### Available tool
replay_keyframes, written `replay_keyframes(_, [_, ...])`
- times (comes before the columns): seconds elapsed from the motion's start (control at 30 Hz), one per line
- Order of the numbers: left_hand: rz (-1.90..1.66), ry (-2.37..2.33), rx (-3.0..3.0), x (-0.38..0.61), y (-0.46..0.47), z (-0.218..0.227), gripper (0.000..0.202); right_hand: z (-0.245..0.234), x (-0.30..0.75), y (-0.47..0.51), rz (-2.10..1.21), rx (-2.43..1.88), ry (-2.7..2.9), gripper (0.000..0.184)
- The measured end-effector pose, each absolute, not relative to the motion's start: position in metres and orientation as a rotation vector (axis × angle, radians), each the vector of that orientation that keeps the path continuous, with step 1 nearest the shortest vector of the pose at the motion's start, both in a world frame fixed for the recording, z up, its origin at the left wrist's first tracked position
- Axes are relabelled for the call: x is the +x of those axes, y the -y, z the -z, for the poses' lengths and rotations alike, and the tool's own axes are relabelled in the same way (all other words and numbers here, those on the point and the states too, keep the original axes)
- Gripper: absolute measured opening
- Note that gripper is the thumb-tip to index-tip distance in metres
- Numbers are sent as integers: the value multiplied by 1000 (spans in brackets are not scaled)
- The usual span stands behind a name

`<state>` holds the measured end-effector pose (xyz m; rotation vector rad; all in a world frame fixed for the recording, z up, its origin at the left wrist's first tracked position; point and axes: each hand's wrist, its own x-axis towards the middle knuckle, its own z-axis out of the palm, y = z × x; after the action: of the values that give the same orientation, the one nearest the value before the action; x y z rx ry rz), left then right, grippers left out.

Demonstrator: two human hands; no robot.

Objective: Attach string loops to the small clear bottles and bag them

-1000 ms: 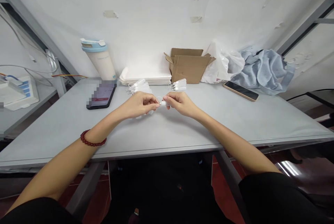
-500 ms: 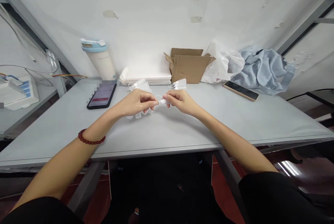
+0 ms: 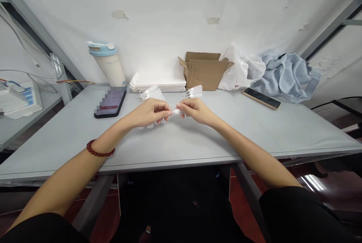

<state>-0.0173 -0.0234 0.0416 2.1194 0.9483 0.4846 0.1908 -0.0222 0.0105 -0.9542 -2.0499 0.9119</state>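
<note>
Over the middle of the table, both hands meet at a small translucent bottle with a white cap point(image 3: 177, 111). My right hand point(image 3: 195, 110) pinches the bottle's body, most of which its fingers cover. At the cap's tip my left hand point(image 3: 154, 112) is closed, thumb against forefinger; a thin clear loop arches between the two hands. Just behind and partly beneath my left hand lies a pile of similar small bottles point(image 3: 152, 92). Beyond my right hand rests a smaller group of capped bottles point(image 3: 195, 91).
Along the wall stand a tumbler point(image 3: 109, 65), a stack of white sheets point(image 3: 161, 80), an open cardboard box point(image 3: 205, 74), a white plastic bag point(image 3: 240, 69) and a light blue cloth point(image 3: 288, 75). One phone point(image 3: 111, 101) lies at left, another phone point(image 3: 261, 99) at right.
Both hands keep almost the same place and grip. The left hand has shifted very slightly right and down, around the bottle's tip.
</note>
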Motion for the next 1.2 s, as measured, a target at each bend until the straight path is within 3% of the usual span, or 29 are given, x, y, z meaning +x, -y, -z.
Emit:
replay_keyframes(0.43, [-578,-1072,2110,-22,21,-44,29,-7,196,16,-928,-956,1996,41])
replay_keyframes(0.7, [-575,-1041,2084,-23,19,-44,23,-7,192,17,-882,-969,2031,42])
replay_keyframes(0.8, [-670,-1173,2101,-36,15,-58,24,-5,203,6,-714,-1044,2022,42])
replay_keyframes(0.97, [-536,-1298,2077,-67,3,-74,27,8,233,-25,-220,-1253,2134,16])
replay_keyframes(1.2, [-589,-1451,1895,-71,-7,-69,26,24,254,-46,29,-1480,2237,27])
